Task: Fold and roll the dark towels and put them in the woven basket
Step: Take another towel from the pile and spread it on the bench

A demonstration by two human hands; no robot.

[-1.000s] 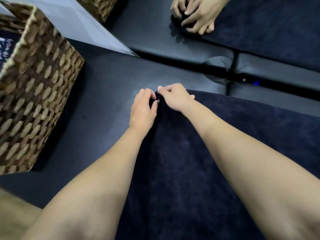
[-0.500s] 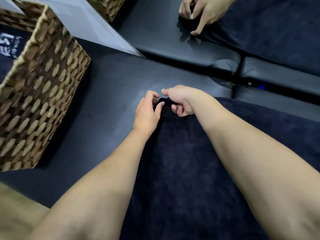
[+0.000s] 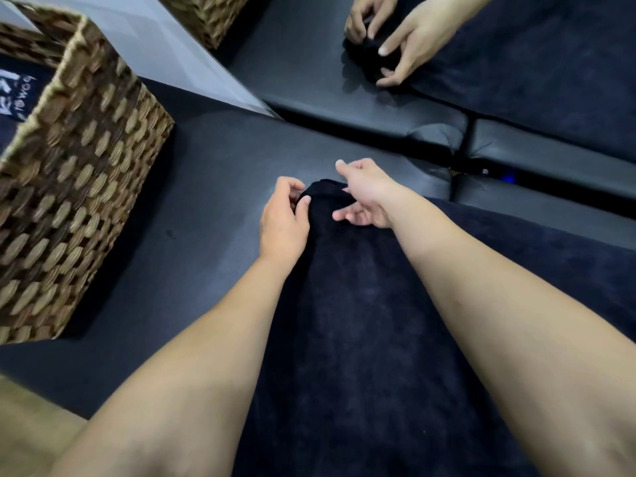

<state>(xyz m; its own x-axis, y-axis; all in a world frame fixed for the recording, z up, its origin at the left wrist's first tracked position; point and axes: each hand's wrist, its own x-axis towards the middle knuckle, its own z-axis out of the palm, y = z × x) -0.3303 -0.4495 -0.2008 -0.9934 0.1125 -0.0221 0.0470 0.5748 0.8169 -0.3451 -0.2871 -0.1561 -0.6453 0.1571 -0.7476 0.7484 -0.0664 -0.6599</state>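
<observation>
Towel axis: I read the dark towel (image 3: 361, 321) as lying long-ways from the bottom of the head view up toward the far edge of the padded surface (image 3: 213, 187). Its far end narrows to a small bunched or rolled corner between the two hands.
Towel place: on the black padded surface, right of the woven basket (image 3: 79, 201) and well apart from it.
Change, towel end: half a second ago the corner was pinched flat under both hands; now it stands up as a small hump.
Change, right hand: it was curled over the corner; it has lifted and spread.
Left hand: left hand (image 3: 284, 218) is half-closed, thumb and curled fingers pinching the left edge of the raised corner.
Right hand: right hand (image 3: 364, 194) is mostly open, index finger stretched forward and the other fingers loosely spread. Its palm side rests against the right of the hump; I cannot tell whether it truly grips.
Basket: tilted in view, with a dark towel bearing white lettering (image 3: 13, 87) inside it.
Second person: another pair of hands (image 3: 399, 32) at top right works a second dark roll (image 3: 368, 60) on the neighbouring pad.
Second basket: second woven basket (image 3: 210, 15), top centre.
</observation>
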